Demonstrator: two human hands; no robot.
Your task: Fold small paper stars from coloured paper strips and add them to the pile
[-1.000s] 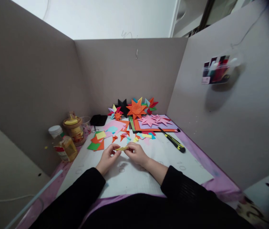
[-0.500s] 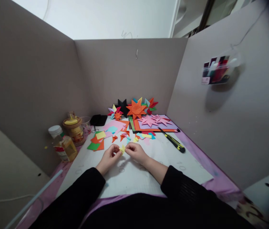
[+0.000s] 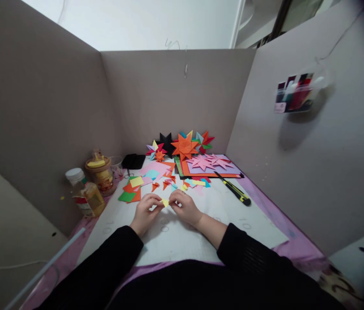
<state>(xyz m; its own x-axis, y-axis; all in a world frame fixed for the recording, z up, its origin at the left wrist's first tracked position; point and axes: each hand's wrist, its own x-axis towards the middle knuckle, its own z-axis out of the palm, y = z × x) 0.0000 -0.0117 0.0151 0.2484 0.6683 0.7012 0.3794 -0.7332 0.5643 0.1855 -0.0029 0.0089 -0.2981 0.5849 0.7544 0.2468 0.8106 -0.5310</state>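
One white-capped bottle (image 3: 87, 201) holding amber liquid (image 3: 97, 203), one yellow-topped jar (image 3: 100, 176) and one clear cup (image 3: 116, 165) — its contents unclear — stand at the left of the bench (image 3: 277, 217). Fingers (image 3: 155, 198) of the left hand (image 3: 145, 214) and right hand (image 3: 186, 208) pinch a small yellow paper piece (image 3: 165, 202) between them, over the white sheet (image 3: 185, 245). Paper squares (image 3: 136, 181) and folded bits (image 3: 155, 187) lie just beyond the hands; paper stars (image 3: 185, 147) stand behind, a cutter (image 3: 233, 190) right.

Box cutter (image 3: 233, 190) on white sheet (image 3: 185, 243)

Left hand (image 3: 146, 212) and right hand (image 3: 186, 208) pinch close together, both arms (image 3: 112, 256) angled inward
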